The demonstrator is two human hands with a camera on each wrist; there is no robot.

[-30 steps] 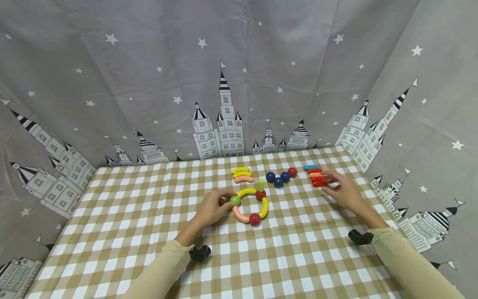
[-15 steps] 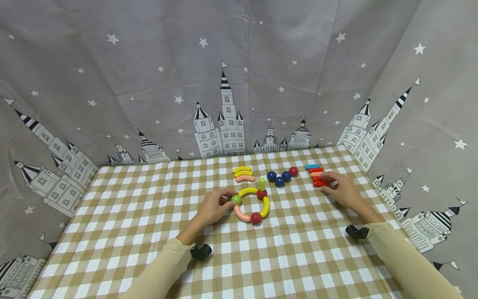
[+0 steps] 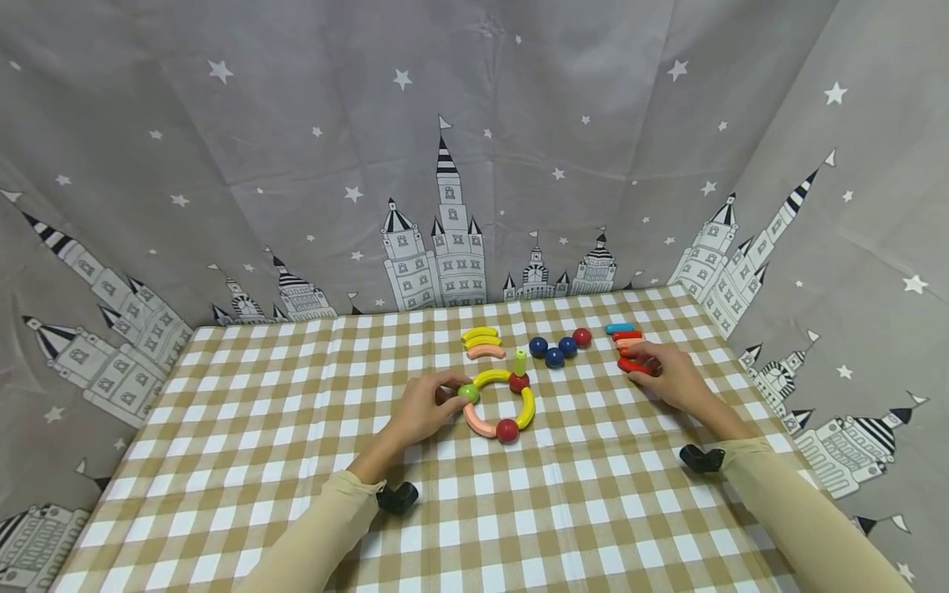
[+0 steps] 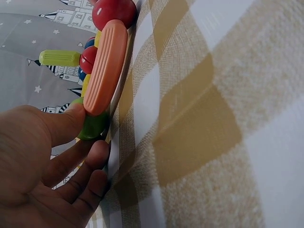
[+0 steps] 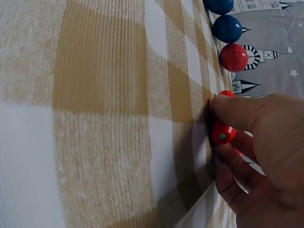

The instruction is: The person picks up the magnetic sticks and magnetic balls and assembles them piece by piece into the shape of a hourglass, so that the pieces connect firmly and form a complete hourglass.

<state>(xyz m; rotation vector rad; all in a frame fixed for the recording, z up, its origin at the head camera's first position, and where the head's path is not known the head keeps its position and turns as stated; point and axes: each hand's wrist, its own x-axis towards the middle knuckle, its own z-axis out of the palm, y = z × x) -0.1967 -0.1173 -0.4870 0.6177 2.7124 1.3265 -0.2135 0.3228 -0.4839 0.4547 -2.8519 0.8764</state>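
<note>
My left hand (image 3: 424, 405) pinches a green ball (image 3: 469, 394) between thumb and fingers. That ball is part of a ring on the tablecloth, with a salmon curved stick (image 4: 105, 69), yellow curved sticks (image 3: 526, 409) and two red balls (image 3: 507, 431). A lime-green short stick (image 3: 521, 361) stands upright on the ring's far red ball (image 3: 520, 382). At the right, my right hand (image 3: 670, 379) has its thumb and fingers around a red rod (image 5: 221, 132), the nearest of a row of rods. The right wrist view shows a metallic dot on its end; my fingers hide part of it.
Behind the ring lie yellow curved sticks (image 3: 480, 333) and a salmon one (image 3: 486, 352). Blue balls (image 3: 554, 357) and a red ball (image 3: 582, 337) cluster right of them. A blue rod (image 3: 620, 328) tops the right-hand row. A grey curtain (image 3: 296, 165) closes the back.
My right hand has shifted slightly left and closed around the nearest red rod, which now lies slanted and a little apart from the row. The left hand stays on the green ball.
</note>
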